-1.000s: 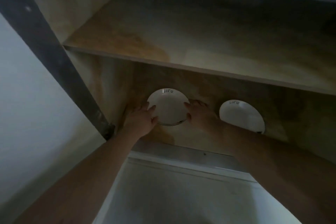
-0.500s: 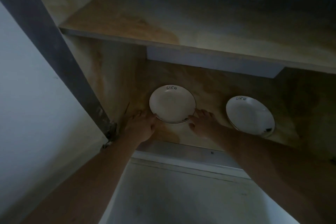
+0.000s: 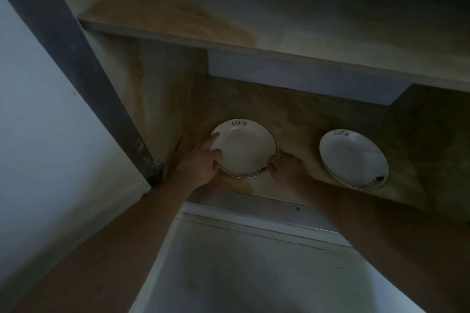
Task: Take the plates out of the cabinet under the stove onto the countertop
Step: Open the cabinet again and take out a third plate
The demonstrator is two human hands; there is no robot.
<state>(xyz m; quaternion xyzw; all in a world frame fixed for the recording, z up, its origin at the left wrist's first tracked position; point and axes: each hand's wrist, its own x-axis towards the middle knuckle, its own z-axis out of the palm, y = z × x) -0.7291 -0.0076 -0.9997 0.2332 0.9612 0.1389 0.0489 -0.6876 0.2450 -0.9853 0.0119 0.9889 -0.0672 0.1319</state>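
Two round white plates with thin dark rims lie on the cabinet floor (image 3: 305, 119), a mottled yellow-brown board with a dull, stained look. Each carries the handwritten word "life" near its far edge. The left plate (image 3: 245, 151) sits between both hands; the right plate (image 3: 353, 157) lies well apart from it, untouched, with a dark mark on its near rim.

The left hand (image 3: 203, 162) grasps the left plate's rim, thumb on top, fingers curled over the edge. The right hand (image 3: 286, 164) touches the opposite rim with bent fingers; whether they have closed on it cannot be told.

One wooden shelf (image 3: 229, 15) spans above. A pale wall stands at the left and a dark grey frame post (image 3: 76, 53) runs diagonally beside it. Lighting is dim.
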